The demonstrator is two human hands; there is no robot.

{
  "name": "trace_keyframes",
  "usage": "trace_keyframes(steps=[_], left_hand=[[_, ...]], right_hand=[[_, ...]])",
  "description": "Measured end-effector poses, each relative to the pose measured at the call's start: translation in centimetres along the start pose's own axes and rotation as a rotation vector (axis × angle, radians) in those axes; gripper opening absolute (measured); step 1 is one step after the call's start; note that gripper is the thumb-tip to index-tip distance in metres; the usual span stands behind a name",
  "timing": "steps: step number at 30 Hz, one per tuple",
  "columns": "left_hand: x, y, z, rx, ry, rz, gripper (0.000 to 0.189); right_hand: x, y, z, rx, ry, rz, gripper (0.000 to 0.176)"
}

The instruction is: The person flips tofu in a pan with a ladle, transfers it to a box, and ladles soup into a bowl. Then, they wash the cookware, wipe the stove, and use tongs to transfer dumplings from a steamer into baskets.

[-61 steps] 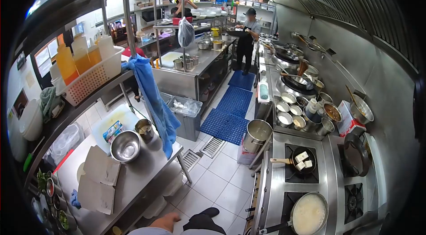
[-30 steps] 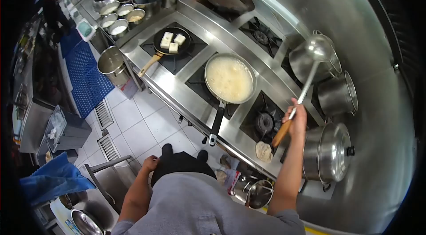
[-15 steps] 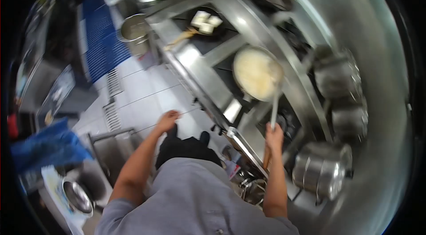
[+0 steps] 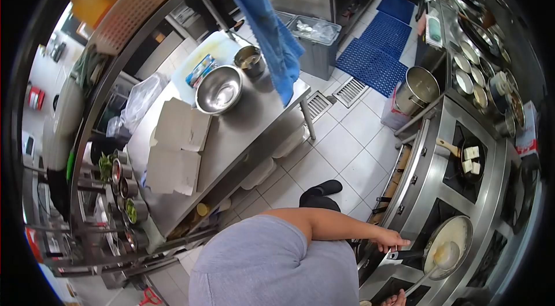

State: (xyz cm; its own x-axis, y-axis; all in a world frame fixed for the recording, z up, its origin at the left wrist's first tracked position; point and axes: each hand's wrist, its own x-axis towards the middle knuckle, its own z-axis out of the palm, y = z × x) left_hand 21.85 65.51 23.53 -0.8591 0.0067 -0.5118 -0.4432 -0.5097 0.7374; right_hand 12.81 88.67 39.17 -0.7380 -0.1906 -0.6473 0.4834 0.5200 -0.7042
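A frying pan point(image 4: 466, 231) with a pale, creamy liquid sits on the stove at the lower right. The bowl of a metal ladle point(image 4: 446, 254) rests in that liquid. My right hand point(image 4: 395, 299), partly cut off by the bottom edge, is closed around the ladle's handle. Just above the pan's black handle is my left hand point(image 4: 391, 240), its fingers stretched toward the pan and not wrapped round the handle. Farther back on the stove, a small dark pan point(image 4: 475, 176) with a light wooden handle holds several white blocks.
To the left stands a steel worktable point(image 4: 254, 118) bearing a metal bowl point(image 4: 219, 91) and an open cardboard box point(image 4: 180, 141). A blue cloth point(image 4: 260, 23) hangs at its corner. A tall pot point(image 4: 417, 89) stands beyond the stove. Blue mats point(image 4: 376, 46) cover the far floor.
The view has swung left, bringing the worktable into sight. My left hand has moved from over the floor to beside the pan handle. My right hand still holds the ladle.
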Motion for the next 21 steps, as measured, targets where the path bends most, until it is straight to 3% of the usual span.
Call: trace_keyframes(steps=[5, 9, 10, 11, 14, 15, 16, 17, 18, 19, 21], left_hand=[[-0.2, 0.4, 0.3, 0.157, 0.128, 0.131, 0.069], [-0.5, -6.3, -4.7, 0.008, 0.313, 0.261, 0.061], [-2.2, -7.5, -5.9, -0.006, 0.384, 0.302, 0.057], [-4.4, -9.3, -7.0, -0.135, 0.531, 0.214, 0.052], [-9.6, -20.9, -11.7, -0.111, 1.075, 0.413, 0.033], [-15.4, -20.7, -10.4, -0.118, 1.101, 0.359, 0.030], [-21.8, -19.7, -8.9, -0.126, 1.125, 0.306, 0.029], [-23.5, -22.5, -9.0, -0.319, 1.369, 0.167, 0.027], [-26.8, -24.0, -9.4, -0.162, 1.301, 0.051, 0.026], [-28.9, -23.2, -7.3, -0.492, 1.387, 0.245, 0.027], [-32.7, -24.3, -6.9, -0.512, 1.522, 0.139, 0.029]], right_hand=[[4.2, 2.8, -3.2, -0.310, 0.146, -0.268, 0.017], [5.9, 3.3, -4.1, -0.304, 0.128, -0.293, 0.021], [6.4, 3.5, -4.3, -0.294, 0.123, -0.269, 0.023], [7.0, 3.6, -4.0, -0.246, 0.111, -0.242, 0.024], [3.7, 1.1, 0.2, -0.116, 0.083, -0.160, 0.026], [3.2, 0.7, -0.2, -0.062, 0.104, -0.130, 0.027], [12.9, 6.5, -3.9, -0.016, -0.042, -0.109, 0.019], [8.4, 3.2, -1.6, 0.003, -0.071, -0.085, 0.018], [6.0, 2.0, -0.4, 0.033, -0.070, -0.098, 0.015], [5.5, 1.8, -0.6, 0.084, -0.180, -0.136, 0.017], [4.3, 1.3, -0.1, 0.039, -0.130, -0.140, 0.021]])
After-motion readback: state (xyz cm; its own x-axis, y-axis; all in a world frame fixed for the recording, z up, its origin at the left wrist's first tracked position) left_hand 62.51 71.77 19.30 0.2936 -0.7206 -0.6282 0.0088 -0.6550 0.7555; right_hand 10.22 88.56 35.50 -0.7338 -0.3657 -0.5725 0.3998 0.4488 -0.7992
